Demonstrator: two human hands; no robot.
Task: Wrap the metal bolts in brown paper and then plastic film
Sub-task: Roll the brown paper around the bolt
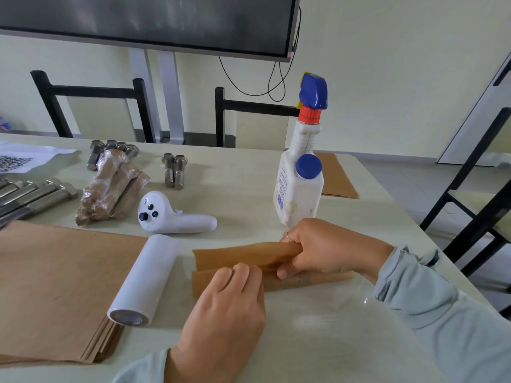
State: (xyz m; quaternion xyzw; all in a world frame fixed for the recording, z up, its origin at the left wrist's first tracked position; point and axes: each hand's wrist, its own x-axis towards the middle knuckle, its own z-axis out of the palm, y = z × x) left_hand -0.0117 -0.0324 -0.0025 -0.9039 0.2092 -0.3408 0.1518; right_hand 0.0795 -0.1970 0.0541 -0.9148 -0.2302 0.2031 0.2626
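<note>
Head view: near, the left hand (229, 297) presses flat-fingered on the paper (237, 258) roll the right hand (323, 250) grips, film (146, 277) unused beside it, one finished bundle (110, 189) and bare bolts (174, 170) waiting beyond.

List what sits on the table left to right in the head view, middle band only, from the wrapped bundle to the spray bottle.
Wrapped bolt bundle → white controller → two bare bolts, standing farther back → spray bottle. The controller and the bolt pair overlap sideways, so their order is loose.
</note>
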